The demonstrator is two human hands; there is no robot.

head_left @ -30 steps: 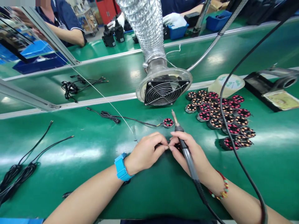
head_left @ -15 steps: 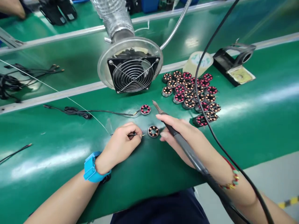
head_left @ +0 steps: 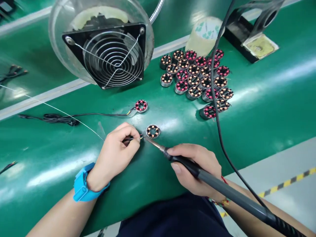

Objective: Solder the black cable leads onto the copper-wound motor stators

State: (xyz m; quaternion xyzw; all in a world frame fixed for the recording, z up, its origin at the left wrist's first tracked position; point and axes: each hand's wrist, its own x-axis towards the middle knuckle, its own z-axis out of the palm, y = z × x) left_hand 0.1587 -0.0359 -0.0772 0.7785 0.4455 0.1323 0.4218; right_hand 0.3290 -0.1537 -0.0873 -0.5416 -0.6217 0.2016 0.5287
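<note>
My left hand (head_left: 120, 148) pinches a thin black cable (head_left: 128, 139) whose fine wire ends stick out to the right. In my right hand (head_left: 197, 168) is a soldering iron (head_left: 182, 160), its tip pointing left at the wire ends, close to the lower edge of a ring-shaped coil part (head_left: 153, 131) with copper windings. Whether the tip touches the wires is too small to tell. Above lies a ring with red windings (head_left: 141, 106), joined to a coiled black cable (head_left: 60, 118). A thin white strand (head_left: 61, 111) runs down towards my left hand.
A fan with a wire guard (head_left: 116, 62) hangs at the upper left. Several coil parts (head_left: 194, 80) stand grouped at the upper right, by a tape roll (head_left: 206, 34) and an iron stand with a sponge (head_left: 260, 47). The iron's black cord (head_left: 218, 128) crosses the right side.
The soldering iron has swung down and its tip has come left to the wire ends. My right hand has moved down, away from the copper-wound ring. The camera view has shifted closer.
</note>
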